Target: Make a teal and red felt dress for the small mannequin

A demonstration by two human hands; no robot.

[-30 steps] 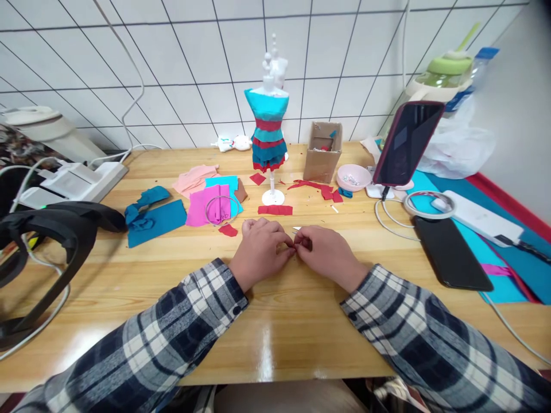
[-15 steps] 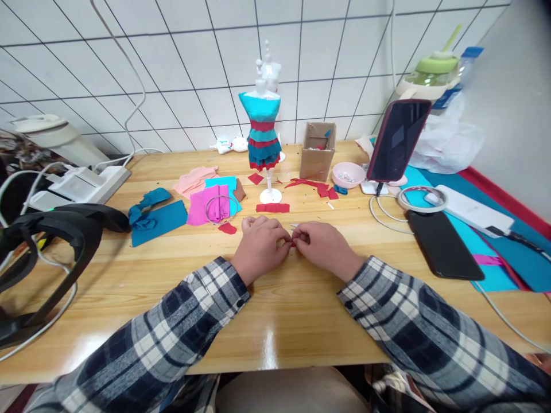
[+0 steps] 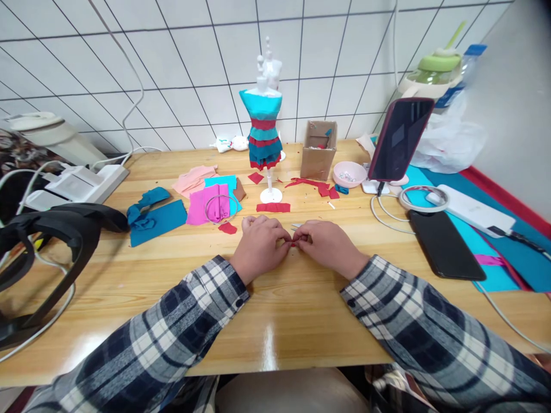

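Note:
Between the fingertips of both hands is a tiny piece of red crepe paper (image 3: pixel 293 244), mostly covered by the fingers. My left hand (image 3: pixel 262 244) pinches it from the left; my right hand (image 3: pixel 325 244) pinches it from the right. Metal points, seemingly scissors (image 3: pixel 295 226), poke out beside the right fingers, the rest hidden. Just beyond lies a red strip (image 3: pixel 273 207), in front of a small white dress form (image 3: pixel 270 196) wearing a tiered turquoise, red and dark teal paper dress (image 3: pixel 263 129). A red scrap (image 3: pixel 227 228) rests left of the left hand.
Pink, turquoise and peach sheets (image 3: pixel 202 206) and dark teal paper (image 3: pixel 159 223) lie left. At the back stand a cardboard box (image 3: pixel 318 158) and a pink bowl (image 3: pixel 349 174) of small beads. Right are a propped phone (image 3: pixel 401 140) and a black phone (image 3: pixel 446 244); a black headset (image 3: pixel 81 229) sits far left.
Both hands stay almost in place, fingertips still together at the red piece. The right hand's fingers have shifted slightly, and a bit more of the metal points shows.

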